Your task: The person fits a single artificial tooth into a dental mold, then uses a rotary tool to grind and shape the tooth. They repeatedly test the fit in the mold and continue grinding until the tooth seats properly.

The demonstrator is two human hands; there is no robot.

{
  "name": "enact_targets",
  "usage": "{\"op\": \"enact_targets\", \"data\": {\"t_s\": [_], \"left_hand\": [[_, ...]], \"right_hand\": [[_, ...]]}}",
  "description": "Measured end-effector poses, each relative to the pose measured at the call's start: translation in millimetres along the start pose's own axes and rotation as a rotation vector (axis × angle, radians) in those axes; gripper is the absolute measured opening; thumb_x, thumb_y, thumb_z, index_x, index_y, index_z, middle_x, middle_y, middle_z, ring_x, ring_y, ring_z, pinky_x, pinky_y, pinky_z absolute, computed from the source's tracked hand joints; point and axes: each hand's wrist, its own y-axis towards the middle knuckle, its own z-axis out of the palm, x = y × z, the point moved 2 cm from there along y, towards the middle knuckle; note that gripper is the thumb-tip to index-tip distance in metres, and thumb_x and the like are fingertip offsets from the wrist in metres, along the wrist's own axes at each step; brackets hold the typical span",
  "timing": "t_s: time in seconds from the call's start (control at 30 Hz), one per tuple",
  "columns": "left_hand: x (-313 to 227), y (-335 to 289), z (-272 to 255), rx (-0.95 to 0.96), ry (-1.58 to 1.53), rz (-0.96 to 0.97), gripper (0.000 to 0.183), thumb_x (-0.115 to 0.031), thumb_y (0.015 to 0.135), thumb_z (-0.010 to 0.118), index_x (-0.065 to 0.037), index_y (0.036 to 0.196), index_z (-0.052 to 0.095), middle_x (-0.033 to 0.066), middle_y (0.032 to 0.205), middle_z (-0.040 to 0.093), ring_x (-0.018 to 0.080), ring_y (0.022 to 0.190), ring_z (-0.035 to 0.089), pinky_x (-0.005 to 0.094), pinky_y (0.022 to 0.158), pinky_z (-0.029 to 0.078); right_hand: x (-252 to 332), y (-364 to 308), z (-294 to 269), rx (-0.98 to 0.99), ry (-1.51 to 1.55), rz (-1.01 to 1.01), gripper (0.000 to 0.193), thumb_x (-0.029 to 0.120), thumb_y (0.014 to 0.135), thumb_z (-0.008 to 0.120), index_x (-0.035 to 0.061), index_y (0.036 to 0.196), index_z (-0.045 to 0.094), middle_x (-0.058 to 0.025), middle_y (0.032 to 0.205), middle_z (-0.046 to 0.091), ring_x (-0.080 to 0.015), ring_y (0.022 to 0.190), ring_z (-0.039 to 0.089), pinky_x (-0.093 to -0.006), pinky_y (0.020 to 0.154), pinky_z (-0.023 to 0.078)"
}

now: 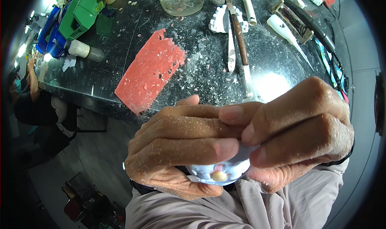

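Pale bluish-white and smooth, a small rounded plaster cast [225, 170] with a pinkish patch and a cream tooth-like bump sits low in the middle of the frame, pinched between both hands. The left hand [181, 148] curls its dusty fingers across the cast's top, grip closed on it; the right hand [299, 134] folds in from the right, its grip likewise closed on the cast, the fingertips of the two hands touching. Both hands are flecked with fine whitish grit. Above them, the dark speckled bench [209, 68] is strewn with white powder and pink crumbs. A flat red wax sheet [150, 72], ragged and holed along its right edge, lies left of centre with one corner reaching the bench's near edge. At upper centre lie a clear glass jar [181, 0], a white toothed cast [220, 22] and two long slim hand tools [237, 40]. Green and blue plastic pieces [70, 20] crowd the upper left. Open floor shows at lower left.
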Motion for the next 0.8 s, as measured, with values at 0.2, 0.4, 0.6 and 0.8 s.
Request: {"op": "enact_targets", "data": {"t_s": [0.2,0.4,0.6,0.8], "left_hand": [[8.4,-7.8,2.7,0.110,-0.007,-0.136,0.030,-0.010,0.065,0.084,-0.016,0.082,0.060,0.0056,0.090,0.070,0.0219,0.097,0.067,0.0393,0.086,0.054],[1.1,7.6,10.5,0.088,-0.160,-0.100,0.031,-0.007,0.066,0.083,-0.014,0.084,0.059,0.0071,0.092,0.070,0.0238,0.102,0.065,0.0362,0.089,0.053],[8.1,-6.2,4.7,0.078,-0.172,-0.197,0.033,-0.009,0.067,0.083,-0.013,0.088,0.059,0.0067,0.091,0.070,0.0242,0.101,0.066,0.0350,0.089,0.053],[6.6,-11.1,10.7,-0.078,0.076,-0.113,0.027,-0.018,0.069,0.082,-0.017,0.090,0.064,0.0040,0.084,0.070,0.0201,0.086,0.069,0.0366,0.082,0.055]], "right_hand": [[11.2,-1.2,7.7,-0.143,-0.024,0.101,0.021,0.001,0.067,0.081,0.0024,0.071,0.060,-0.0145,0.078,0.059,-0.0228,0.075,0.068,-0.0338,0.077,0.061],[18.9,-4.9,20.4,-0.347,-0.134,0.114,0.024,-0.005,0.066,0.080,0.0023,0.068,0.057,-0.0124,0.075,0.059,-0.0187,0.071,0.067,-0.0266,0.073,0.061],[16.3,-4.8,17.3,-0.300,-0.148,0.123,0.027,-0.004,0.063,0.081,0.0037,0.065,0.055,-0.0112,0.074,0.058,-0.0170,0.069,0.066,-0.0235,0.069,0.061],[16.2,-1.4,7.7,-0.165,-0.132,0.116,0.021,0.004,0.069,0.080,0.0026,0.071,0.059,-0.0119,0.079,0.059,-0.0175,0.073,0.066,-0.0284,0.072,0.062]]}}
